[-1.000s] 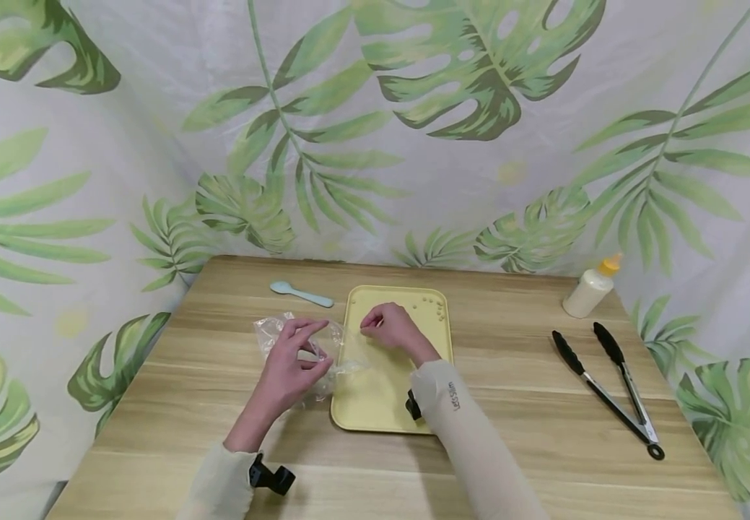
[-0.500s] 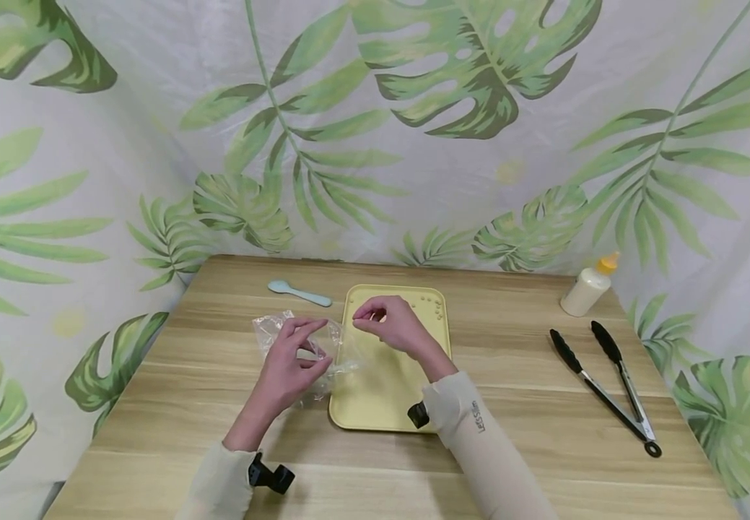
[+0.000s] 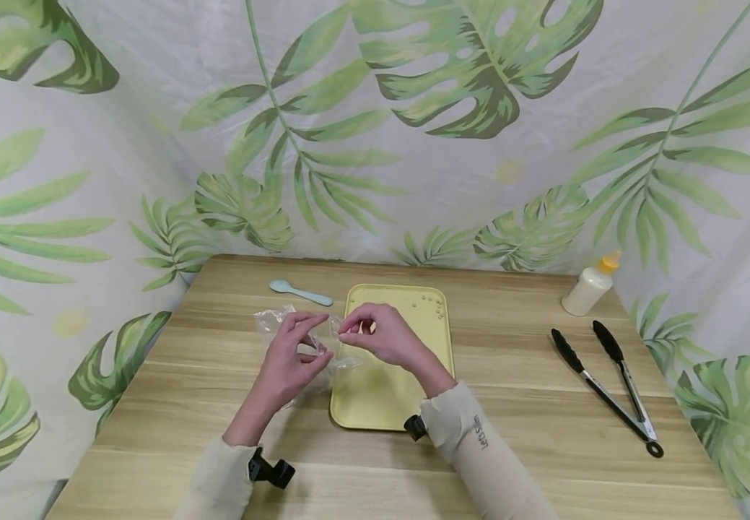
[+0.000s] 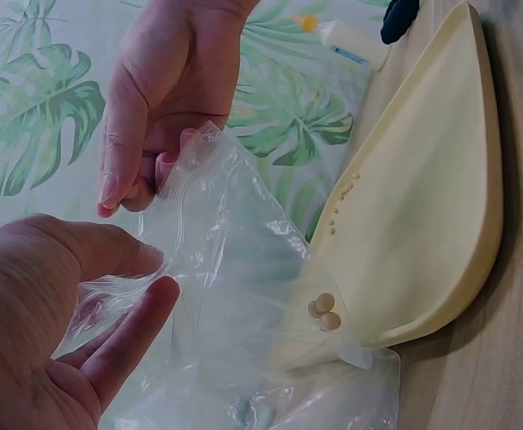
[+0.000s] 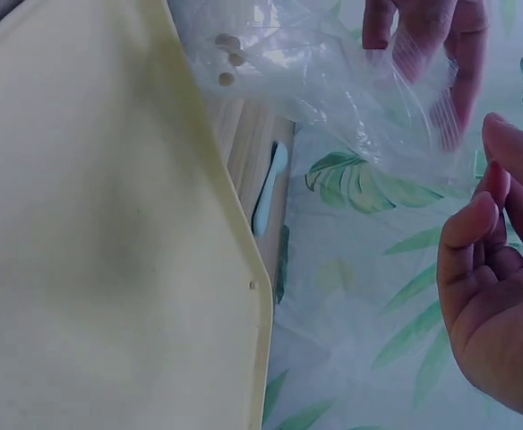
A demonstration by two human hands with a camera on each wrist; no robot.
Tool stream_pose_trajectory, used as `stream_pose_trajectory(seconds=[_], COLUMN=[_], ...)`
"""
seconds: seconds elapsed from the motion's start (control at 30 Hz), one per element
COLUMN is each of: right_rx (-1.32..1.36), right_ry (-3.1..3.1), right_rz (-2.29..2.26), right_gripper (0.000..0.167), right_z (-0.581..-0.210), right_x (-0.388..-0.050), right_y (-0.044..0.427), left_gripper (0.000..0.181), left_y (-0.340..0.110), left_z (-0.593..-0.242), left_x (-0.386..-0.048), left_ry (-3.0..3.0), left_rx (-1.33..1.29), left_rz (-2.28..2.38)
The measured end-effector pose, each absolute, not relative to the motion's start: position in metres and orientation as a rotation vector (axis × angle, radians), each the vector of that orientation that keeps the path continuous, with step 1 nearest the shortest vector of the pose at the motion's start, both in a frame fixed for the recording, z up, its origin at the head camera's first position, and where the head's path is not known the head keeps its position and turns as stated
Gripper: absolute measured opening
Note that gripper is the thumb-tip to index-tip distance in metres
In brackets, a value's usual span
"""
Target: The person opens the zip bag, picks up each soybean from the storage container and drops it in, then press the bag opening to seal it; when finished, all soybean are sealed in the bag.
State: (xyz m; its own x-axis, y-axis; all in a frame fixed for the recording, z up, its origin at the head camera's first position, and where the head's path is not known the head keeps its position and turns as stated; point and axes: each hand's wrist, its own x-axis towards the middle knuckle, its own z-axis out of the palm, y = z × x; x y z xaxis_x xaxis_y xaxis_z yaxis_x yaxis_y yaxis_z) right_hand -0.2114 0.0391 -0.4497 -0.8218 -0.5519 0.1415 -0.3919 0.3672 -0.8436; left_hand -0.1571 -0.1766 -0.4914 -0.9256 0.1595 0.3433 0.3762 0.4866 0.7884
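Note:
My left hand [image 3: 290, 365] grips a clear plastic bag [image 4: 244, 242] near its zip edge, thumb and forefinger a little apart. Beside the tray's left edge, part of the bag overlaps the yellow tray [image 3: 375, 397]. Several tan balls [image 5: 227, 79] lie low inside the bag. My right hand [image 3: 387, 336] is at the bag's edge on the right, thumb and fingers curled together at the tips. Whether anything small is between those tips is hidden. Small beads [image 3: 439, 307] are scattered in the tray's far right corner, with one [image 5: 252, 286] near another corner.
A pale blue spoon [image 3: 301, 293] lies behind the bag. Black-tipped tongs [image 3: 615, 412] lie spread at the right, and a bottle with an orange cap [image 3: 587, 292] stands at the back right. A leaf-patterned cloth hangs behind the table.
My right hand has left the tray's surface and moved left to the bag's edge. My left hand keeps its place with the bag, which has shifted slightly.

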Motion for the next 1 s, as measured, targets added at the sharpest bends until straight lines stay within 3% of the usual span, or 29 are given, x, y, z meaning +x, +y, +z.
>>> stream_pose_trajectory(seconds=[1.0], right_rx=[-0.864], right_ry=[2.574], right_rz=[-1.301], right_gripper=[0.013], right_z=[-0.4522], right_x=[-0.2082], right_y=[0.0380], left_gripper=[0.053], left_y=[-0.1737], left_z=[-0.4871], left_x=[-0.1563], left_ry=[-2.511], left_rx=[-0.450], left_rz=[-1.435])
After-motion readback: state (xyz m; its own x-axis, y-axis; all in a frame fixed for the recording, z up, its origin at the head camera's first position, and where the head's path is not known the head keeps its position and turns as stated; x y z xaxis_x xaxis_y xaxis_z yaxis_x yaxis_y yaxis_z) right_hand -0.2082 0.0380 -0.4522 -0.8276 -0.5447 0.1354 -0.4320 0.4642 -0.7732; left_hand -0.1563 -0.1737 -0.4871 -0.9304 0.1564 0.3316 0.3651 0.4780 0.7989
